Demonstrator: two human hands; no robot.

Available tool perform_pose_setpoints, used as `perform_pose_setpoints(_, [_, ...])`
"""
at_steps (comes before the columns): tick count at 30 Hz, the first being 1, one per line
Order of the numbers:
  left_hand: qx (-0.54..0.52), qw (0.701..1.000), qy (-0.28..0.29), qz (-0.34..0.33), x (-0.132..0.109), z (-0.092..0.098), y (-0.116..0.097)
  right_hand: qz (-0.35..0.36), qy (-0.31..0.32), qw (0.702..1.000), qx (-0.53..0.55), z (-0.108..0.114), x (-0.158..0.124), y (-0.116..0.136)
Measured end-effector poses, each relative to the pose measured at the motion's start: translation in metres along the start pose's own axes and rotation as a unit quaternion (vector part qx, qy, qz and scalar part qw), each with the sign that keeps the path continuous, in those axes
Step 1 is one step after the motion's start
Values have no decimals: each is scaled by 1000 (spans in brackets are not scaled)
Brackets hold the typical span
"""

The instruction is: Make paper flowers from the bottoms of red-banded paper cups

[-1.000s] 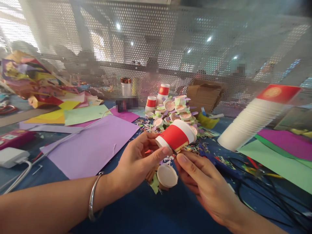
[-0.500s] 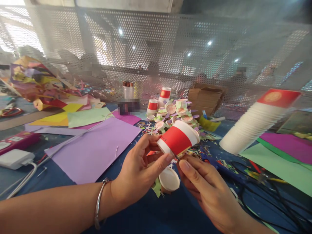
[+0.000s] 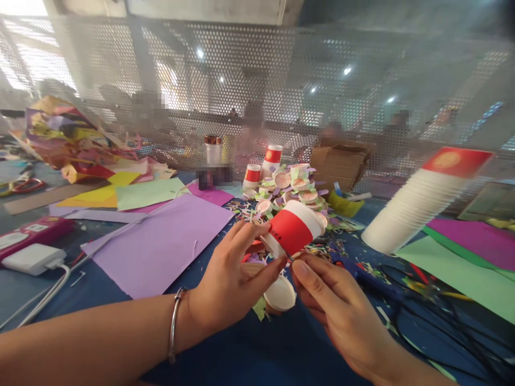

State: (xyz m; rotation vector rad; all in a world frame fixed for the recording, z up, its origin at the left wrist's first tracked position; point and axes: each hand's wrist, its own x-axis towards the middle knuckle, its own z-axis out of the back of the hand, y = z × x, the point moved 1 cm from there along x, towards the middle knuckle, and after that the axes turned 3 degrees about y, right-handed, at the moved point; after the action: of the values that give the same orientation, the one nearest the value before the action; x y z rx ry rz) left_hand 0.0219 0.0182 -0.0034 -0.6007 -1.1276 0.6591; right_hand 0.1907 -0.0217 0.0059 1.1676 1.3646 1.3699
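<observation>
A red-and-white paper cup (image 3: pixel 295 228) is tilted in front of me, held near its lower left end by the fingers and thumb of my left hand (image 3: pixel 235 273). My right hand (image 3: pixel 336 305) pinches a thin dark metal tool (image 3: pixel 290 258), whose tip touches the cup's lower edge; most of the tool is hidden in the fingers. Beneath the cup, a short cut cup piece (image 3: pixel 280 294) lies on the blue table with green paper bits (image 3: pixel 260 309) beside it. A silver bangle (image 3: pixel 174 324) circles my left wrist.
Behind the cup rises a heap of cut cup pieces with paper strips (image 3: pixel 281 179). A tall leaning stack of paper cups (image 3: pixel 414 201) stands right, near black cables (image 3: pixel 438 316). Purple paper (image 3: pixel 169 244), a white plug adapter (image 3: pixel 34 259) and a pink power strip (image 3: pixel 36 234) lie left.
The cup has turned a little in my left hand and shifted slightly left, showing more dark print on its red band. The tool's tip stays at its lower edge.
</observation>
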Motion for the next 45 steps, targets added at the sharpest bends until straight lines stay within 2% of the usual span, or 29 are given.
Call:
perform_pose_setpoints(3, [40, 997, -9, -59, 0, 1, -2, -4, 6, 1000, 21, -3, -1, 2])
perform_pose_setpoints(5, [-10, 999, -17, -25, 1, 2, -3, -3, 16, 999, 48, -4, -2, 4])
perform_pose_setpoints(7, [-115, 992, -16, 52, 4, 3, -3, 1, 26, 998, 64, -4, -2, 7])
perform_pose_setpoints(9, [-228, 964, 8, 134, 8, 4, -1, 8, 29, 998, 62, -3, -1, 8])
perform_pose_setpoints(11, [-322, 924, 57, 198, 12, 4, 0, 10, 26, 998, 51, -2, -1, 7])
perform_pose_setpoints(14, [-400, 874, 124, 247, 14, 3, 3, 11, 21, 999, 34, 2, 0, 5])
perform_pose_setpoints(16, [-422, 860, 128, 257, 14, 2, 4, 14, 23, 999, 28, 3, 0, 4])
perform_pose_setpoints(18, [-423, 863, 105, 253, 13, 1, 4, 16, 22, 999, 29, 4, 0, 3])
perform_pose_setpoints(21, [-404, 885, 80, 218, 12, 0, 2, 7, 23, 999, 35, 3, -1, 1])
perform_pose_setpoints(26, [-373, 909, 91, 162, 9, -1, -3, 13, 38, 999, 25, 4, -4, -5])
perform_pose_setpoints(38, [-363, 915, 94, 147, 3, -8, 0, 48, 64, 996, 51, 5, -5, -2])
perform_pose_setpoints(41, [-308, 939, 86, 122, 4, -5, -1, 40, 60, 997, 40, 4, -4, -2])
perform_pose_setpoints(45, [-170, 978, 65, 106, 6, 2, -2, 29, 47, 998, 11, 4, -3, -4])
